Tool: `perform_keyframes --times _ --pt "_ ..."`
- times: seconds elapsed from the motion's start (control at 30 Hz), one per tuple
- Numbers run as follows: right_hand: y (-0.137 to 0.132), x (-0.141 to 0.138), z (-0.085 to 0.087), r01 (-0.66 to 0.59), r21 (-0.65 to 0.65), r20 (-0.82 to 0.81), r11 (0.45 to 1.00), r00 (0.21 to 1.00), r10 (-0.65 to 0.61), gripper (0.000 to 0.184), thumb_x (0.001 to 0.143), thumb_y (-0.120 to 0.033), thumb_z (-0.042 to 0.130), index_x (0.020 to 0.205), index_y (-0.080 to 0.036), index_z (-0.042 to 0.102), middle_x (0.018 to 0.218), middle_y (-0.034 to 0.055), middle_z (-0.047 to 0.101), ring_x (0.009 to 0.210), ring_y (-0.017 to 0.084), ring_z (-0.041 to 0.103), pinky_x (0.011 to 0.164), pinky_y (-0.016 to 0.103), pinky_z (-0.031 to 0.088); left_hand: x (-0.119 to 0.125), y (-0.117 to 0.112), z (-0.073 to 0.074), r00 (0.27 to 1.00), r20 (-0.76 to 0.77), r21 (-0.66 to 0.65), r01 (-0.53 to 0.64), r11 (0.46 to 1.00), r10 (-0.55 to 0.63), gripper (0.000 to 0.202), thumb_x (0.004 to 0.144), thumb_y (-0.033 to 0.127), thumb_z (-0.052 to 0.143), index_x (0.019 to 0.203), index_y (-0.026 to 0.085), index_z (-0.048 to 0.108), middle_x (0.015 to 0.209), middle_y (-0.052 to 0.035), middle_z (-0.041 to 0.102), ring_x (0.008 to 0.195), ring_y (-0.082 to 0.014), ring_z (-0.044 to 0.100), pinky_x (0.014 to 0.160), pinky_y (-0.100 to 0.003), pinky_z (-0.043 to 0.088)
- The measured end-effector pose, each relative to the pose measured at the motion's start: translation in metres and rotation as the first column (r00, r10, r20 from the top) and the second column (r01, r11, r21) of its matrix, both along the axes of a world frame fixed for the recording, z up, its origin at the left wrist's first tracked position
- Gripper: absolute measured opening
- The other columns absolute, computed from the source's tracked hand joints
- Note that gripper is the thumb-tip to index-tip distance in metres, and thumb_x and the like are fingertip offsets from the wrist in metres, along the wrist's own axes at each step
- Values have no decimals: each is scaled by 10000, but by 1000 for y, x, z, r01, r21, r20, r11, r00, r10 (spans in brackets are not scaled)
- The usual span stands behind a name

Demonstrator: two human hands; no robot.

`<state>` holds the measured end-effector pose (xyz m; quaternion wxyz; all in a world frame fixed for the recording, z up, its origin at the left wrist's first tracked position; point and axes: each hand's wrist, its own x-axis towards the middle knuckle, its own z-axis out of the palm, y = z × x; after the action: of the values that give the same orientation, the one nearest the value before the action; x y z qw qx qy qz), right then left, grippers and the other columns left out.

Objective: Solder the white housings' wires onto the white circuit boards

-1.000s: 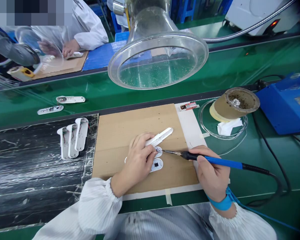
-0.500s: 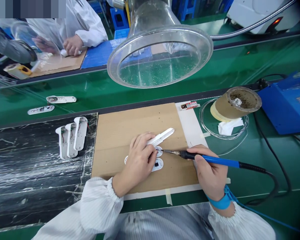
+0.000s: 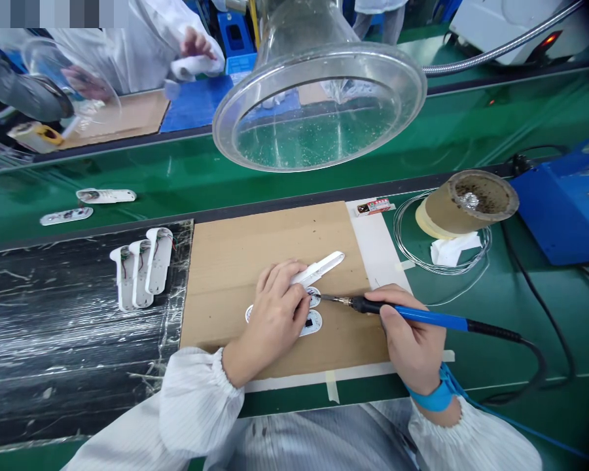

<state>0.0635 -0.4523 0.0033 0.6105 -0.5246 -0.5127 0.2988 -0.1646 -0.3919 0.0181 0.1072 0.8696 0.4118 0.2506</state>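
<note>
My right hand (image 3: 415, 337) grips a blue-handled soldering iron (image 3: 422, 317) like a pen. Its tip points left and meets the edge of a small white circuit board (image 3: 315, 297) beside my left fingertips. My left hand (image 3: 277, 314) is curled over the work, thumb and forefinger pinched at that board; what they pinch is hidden. From under its other fingers a slim white plastic casing (image 3: 326, 265) sticks out to the upper right. A second white board with a dark chip (image 3: 311, 322) lies just below, partly covered by my hand. All this rests on a cardboard sheet (image 3: 245, 242).
Three white casings with wires (image 3: 136, 275) lie on the black wrapped surface at left. A clear extraction hood (image 3: 319, 160) hangs overhead. At right are a coil of solder wire (image 3: 397, 242), a brown pot (image 3: 471, 209) and a blue soldering station (image 3: 559, 216). Co-workers sit across the green belt (image 3: 177, 173).
Two white parts on the green belt have slid left. A co-worker's hand across the belt has lifted and moved right with something white. My hands and the iron stay almost in place.
</note>
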Motion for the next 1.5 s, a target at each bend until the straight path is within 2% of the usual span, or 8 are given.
perform_keyframes --times 0.4,0.67,1.03,1.5 --pt "-5 7 -9 26 16 -18 1000 1000 -26 174 1025 -231 665 1026 -257 837 953 58 781 887 235 736 748 369 603 0 1 -2 1000 12 1 4 1000 -4 195 1037 81 590 899 219 590 1385 -125 679 1358 -312 623 1113 -548 516" --pt "-2 2 -1 11 5 27 1000 1000 -11 176 1005 -237 662 997 -241 837 921 75 792 835 252 754 691 383 616 0 1 -3 1000 13 -3 1 1000 -1 199 1042 86 587 898 222 589 1382 -122 678 1360 -310 622 1101 -548 525" --pt "-4 2 -3 -48 38 65 998 997 46 184 1027 -192 659 1078 -265 820 969 49 788 887 214 758 735 332 615 1 0 -3 1000 0 10 -2 1000 2 194 1044 91 589 897 217 579 1378 -124 677 1351 -310 630 1113 -541 522" --pt "-5 8 -7 20 53 39 998 999 -22 179 1024 -217 655 1045 -254 829 958 58 785 885 241 746 744 370 601 0 1 -2 1000 16 3 7 1000 -7 185 1033 87 606 899 212 583 1373 -123 672 1328 -306 633 1098 -515 525"
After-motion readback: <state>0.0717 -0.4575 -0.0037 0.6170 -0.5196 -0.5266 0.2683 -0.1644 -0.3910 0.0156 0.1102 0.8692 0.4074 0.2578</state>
